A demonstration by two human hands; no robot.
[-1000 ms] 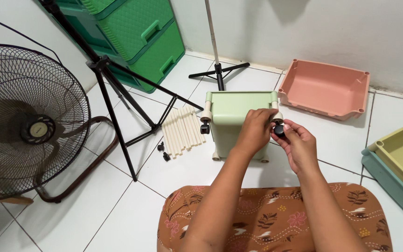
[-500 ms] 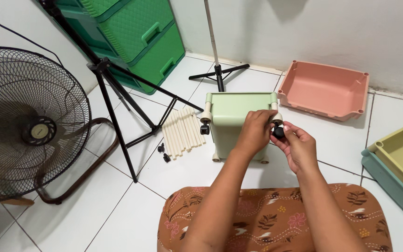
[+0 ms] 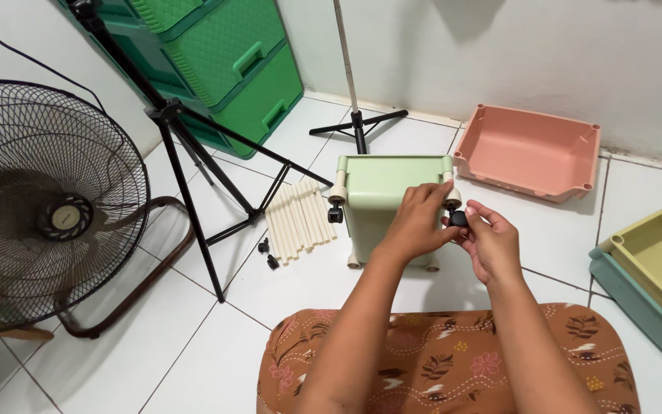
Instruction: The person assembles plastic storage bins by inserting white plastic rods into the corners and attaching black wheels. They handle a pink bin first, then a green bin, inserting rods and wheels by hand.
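The pale green tray [image 3: 383, 188] stands on edge on the white tiled floor, its underside facing the camera, and it serves as the landmark here. The left hand [image 3: 415, 222] rests on the tray's right side, fingers curled over the cream corner socket at the upper right. The right hand [image 3: 488, 239], just right of the tray, pinches a small black caster wheel [image 3: 458, 218] between thumb and fingertips, holding it right at that upper right socket; whether its stem is already seated there I cannot tell.

Judging progress: 1 black caster [image 3: 335, 213] already sits in the tray's upper left socket, so that corner looks done. The 2 lower sockets, where the tray meets the floor, appear bare, so they seem still to be fitted. Left of the tray, beyond a bundle of cream tubes [image 3: 299, 218] lying on the floor, 2 loose black casters [image 3: 267, 254] wait. By this reckoning about 1 of 4 wheels is in, a 2nd is in hand, and 2 remain.

Right of the tray and behind it lies an empty pink tray [image 3: 530, 153]; farther right, a yellow tray nests in a teal one [image 3: 649, 264]. Well left of the tray stand a black tripod [image 3: 185, 153], a floor fan [image 3: 47, 207] and green plastic drawers [image 3: 224, 54]
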